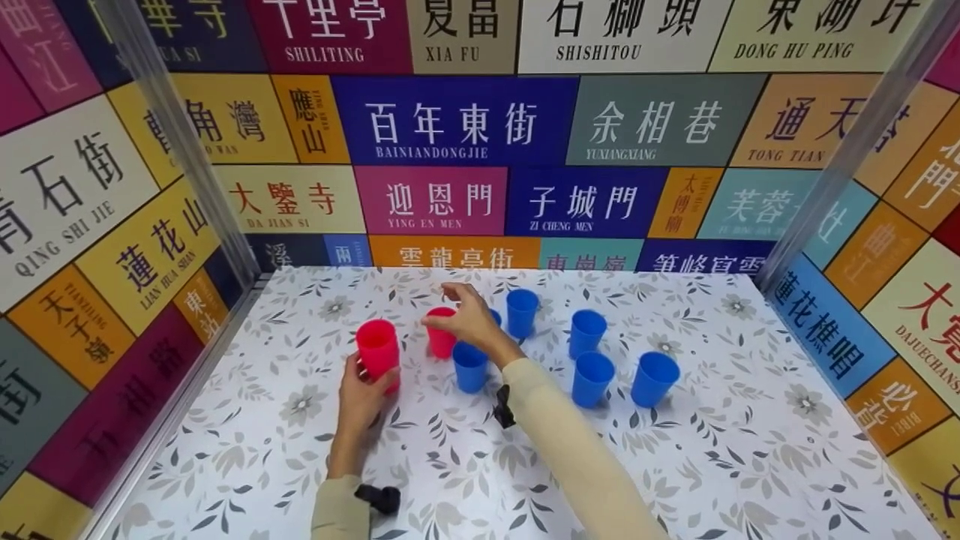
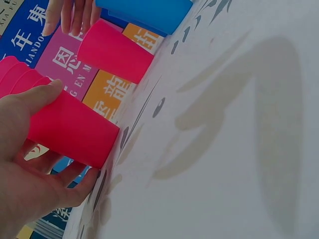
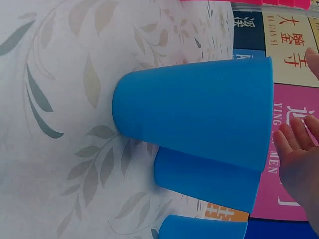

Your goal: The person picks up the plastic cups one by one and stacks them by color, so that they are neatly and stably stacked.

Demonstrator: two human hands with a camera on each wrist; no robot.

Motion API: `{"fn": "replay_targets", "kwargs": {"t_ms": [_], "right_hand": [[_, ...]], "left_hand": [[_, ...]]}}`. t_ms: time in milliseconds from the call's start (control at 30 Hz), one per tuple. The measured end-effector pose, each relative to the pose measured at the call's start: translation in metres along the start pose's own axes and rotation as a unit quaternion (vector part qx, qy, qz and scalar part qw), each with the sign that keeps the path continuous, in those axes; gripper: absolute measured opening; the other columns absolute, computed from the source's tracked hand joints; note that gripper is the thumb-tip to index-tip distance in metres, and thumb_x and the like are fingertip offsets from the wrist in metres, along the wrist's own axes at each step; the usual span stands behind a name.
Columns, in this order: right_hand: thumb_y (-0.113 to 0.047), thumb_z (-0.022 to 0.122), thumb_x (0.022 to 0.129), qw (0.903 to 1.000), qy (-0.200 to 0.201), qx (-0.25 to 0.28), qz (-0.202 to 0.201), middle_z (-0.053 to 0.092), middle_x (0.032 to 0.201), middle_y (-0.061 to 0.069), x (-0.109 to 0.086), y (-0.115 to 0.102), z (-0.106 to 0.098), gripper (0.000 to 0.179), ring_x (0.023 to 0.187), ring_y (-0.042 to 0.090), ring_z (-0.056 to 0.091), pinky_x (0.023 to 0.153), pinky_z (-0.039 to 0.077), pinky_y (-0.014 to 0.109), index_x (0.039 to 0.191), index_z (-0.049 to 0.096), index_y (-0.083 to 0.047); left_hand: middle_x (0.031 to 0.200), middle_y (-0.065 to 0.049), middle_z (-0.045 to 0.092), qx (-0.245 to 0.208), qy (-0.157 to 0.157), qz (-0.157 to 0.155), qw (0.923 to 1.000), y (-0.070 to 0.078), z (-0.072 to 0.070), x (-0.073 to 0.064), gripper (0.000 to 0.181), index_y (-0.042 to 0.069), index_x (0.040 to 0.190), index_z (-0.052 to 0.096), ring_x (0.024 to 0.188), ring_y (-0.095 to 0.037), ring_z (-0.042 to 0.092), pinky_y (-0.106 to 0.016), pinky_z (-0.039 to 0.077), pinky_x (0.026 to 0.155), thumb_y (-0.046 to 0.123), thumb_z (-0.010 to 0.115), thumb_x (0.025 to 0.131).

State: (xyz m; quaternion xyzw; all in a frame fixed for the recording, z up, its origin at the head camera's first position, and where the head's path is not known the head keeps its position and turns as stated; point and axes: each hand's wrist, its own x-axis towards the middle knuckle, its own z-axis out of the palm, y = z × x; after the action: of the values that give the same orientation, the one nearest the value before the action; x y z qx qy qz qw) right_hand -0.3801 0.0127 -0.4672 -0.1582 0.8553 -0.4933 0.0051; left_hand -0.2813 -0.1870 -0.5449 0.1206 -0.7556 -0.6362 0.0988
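Observation:
My left hand (image 1: 361, 391) grips a stack of nested red cups (image 2: 75, 124), upright on the patterned tabletop, thumb on one side and fingers round the other. Several rims show at the stack's top in the left wrist view. To its right stands a single red cup (image 1: 441, 343). Above and beside that cup hovers my right hand (image 1: 478, 321), its fingers spread with nothing in them. The thumb appears close to the cup's rim; contact cannot be told. Under the right wrist is a blue cup (image 1: 470, 369), large in the right wrist view, with another partly hidden behind the hand.
Farther right stand more upright blue cups: one at the back (image 1: 522, 313), two close together (image 1: 588, 333) (image 1: 593, 379), and one at the far right (image 1: 655, 379). Panels with large lettering (image 1: 450, 124) wall in the white floral tabletop (image 1: 735, 450) at back and sides.

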Motion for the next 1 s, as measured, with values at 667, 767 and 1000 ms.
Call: {"fn": "replay_targets", "kwargs": {"t_ms": [667,767,1000], "right_hand": [[-0.044,0.080,0.083,0.9969,-0.046,-0.064,0.005,0.054,0.148,0.008,0.0003,0.0087,-0.0017,0.080,0.138,0.028,0.050,0.117,0.041,0.044,0.149,0.046,-0.015],[-0.044,0.081,0.082,0.9961,-0.050,-0.073,0.009,0.054,0.148,0.007,-0.0004,0.0088,-0.0014,0.080,0.138,0.028,0.050,0.116,0.041,0.044,0.149,0.046,-0.017],[-0.041,0.083,0.081,0.9925,-0.059,-0.107,0.002,0.050,0.152,0.009,0.0014,0.0080,-0.0004,0.080,0.141,0.029,0.046,0.119,0.038,0.043,0.146,0.049,-0.011]], "left_hand": [[0.143,-0.024,0.052,-0.005,0.007,0.005,0.9999,-0.0014,0.0006,-0.0008,0.069,0.006,0.147,0.039,0.127,-0.038,0.055,-0.049,0.047,0.109,0.013,0.075,0.088],[0.142,-0.025,0.052,-0.009,0.008,0.007,0.9999,-0.0006,0.0012,-0.0013,0.069,0.006,0.147,0.039,0.126,-0.038,0.056,-0.049,0.047,0.109,0.012,0.074,0.088],[0.143,-0.025,0.052,-0.007,0.007,-0.004,0.9999,0.0002,0.0018,-0.0009,0.070,0.007,0.148,0.038,0.127,-0.038,0.055,-0.048,0.047,0.108,0.014,0.074,0.089]]}}
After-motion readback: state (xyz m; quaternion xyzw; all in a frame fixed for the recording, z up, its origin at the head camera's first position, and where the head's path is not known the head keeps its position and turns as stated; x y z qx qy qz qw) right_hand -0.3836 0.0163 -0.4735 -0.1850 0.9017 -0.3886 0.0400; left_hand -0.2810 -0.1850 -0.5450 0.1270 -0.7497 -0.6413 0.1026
